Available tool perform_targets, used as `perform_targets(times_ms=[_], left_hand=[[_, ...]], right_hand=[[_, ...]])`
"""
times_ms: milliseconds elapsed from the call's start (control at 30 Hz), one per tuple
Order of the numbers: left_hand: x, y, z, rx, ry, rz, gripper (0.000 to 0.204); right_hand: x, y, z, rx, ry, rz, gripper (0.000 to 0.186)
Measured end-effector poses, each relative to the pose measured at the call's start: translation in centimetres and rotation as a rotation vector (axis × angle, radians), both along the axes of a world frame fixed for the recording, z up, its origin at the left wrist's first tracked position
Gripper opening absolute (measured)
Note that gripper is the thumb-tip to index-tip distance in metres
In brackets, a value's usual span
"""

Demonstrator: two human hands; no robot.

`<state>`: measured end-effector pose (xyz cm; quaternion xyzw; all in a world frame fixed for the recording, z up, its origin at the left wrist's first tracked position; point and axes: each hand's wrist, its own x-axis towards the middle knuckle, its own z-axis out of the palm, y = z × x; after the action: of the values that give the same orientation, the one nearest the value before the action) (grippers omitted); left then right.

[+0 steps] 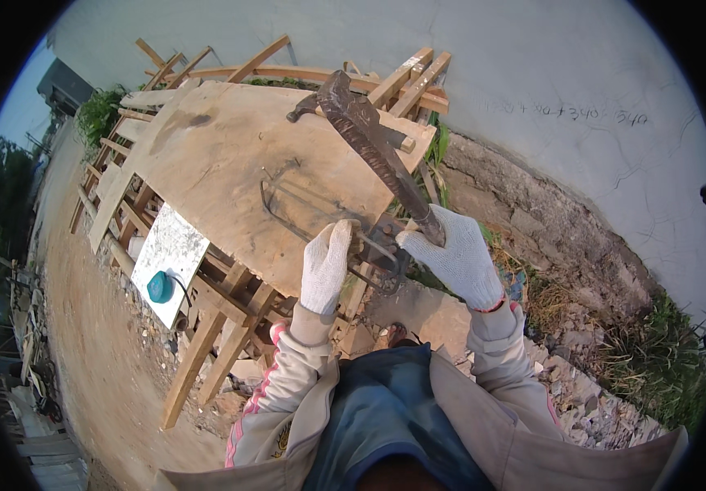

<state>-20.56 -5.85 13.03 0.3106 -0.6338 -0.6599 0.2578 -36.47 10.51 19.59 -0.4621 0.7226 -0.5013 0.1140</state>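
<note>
Landmark: the worktop (222,139), a stained plywood sheet on rough timbers (196,360).

Left grip (324,268), white knit glove: at the worktop's near right corner, thumb and fingers pinching a bent metal rod frame (286,226). The frame lies partly over the near right part of the worktop; its near end juts past that corner.

Right grip (458,258), matching glove: just right of the same corner, fingers closed round the lower end of a long brown tool (369,135). The tool slants up and leftward, its wide upper part above the far right of the worktop; exact kind unclear. Whether it touches the rod frame, cannot tell.

Hammer (305,106): on the far right of the worktop, head to the left, handle partly hidden by the brown tool.

White board (169,245): beside the worktop's left near edge, bearing a rounded teal object (159,287) with a dark strap or cord.

Surroundings: grey wall (549,74) beyond the worktop's far and right sides; dirt track (95,327) to its left; rubble (578,393) to its near right.
</note>
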Motion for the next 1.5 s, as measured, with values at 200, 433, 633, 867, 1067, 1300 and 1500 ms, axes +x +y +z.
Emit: perform_targets(times_ms=[200, 433, 633, 867, 1067, 1300, 1500], left_hand=[[-2.3, 0.3, 0.1, 0.458, 0.42, 0.073, 0.024], [-2.5, 0.3, 0.3, 0.462, 0.539, -0.12, 0.027], [0.4, 0.6, -2.8, 0.509, 0.428, -0.197, 0.032], [2.6, 2.3, -7.7, 0.634, 0.169, 0.069, 0.031], [3.4, -1.7, -9.6, 0.033, -0.195, -0.088, 0.019], [3.3, -5.8, -13.5, 0.009, -0.14, -0.146, 0.021], [5.0, -6.4, -11.9, -0.414, -0.299, -0.367, 0.031]], right_hand=[[0.9, 0.0, 2.1, 0.015, 0.253, 0.066, 0.034], [1.9, 2.5, 0.4, -0.078, 0.207, -0.208, 0.026], [4.7, 4.5, -4.5, 0.038, 0.025, -0.204, 0.021], [8.5, 5.8, -9.6, 0.038, -0.11, -0.113, 0.024], [9.4, 5.6, -10.3, 0.059, -0.207, 0.003, 0.027], [10.8, 4.3, -11.2, 0.041, -0.229, -0.021, 0.026], [12.6, 2.9, -11.2, -0.008, -0.241, -0.016, 0.024]])
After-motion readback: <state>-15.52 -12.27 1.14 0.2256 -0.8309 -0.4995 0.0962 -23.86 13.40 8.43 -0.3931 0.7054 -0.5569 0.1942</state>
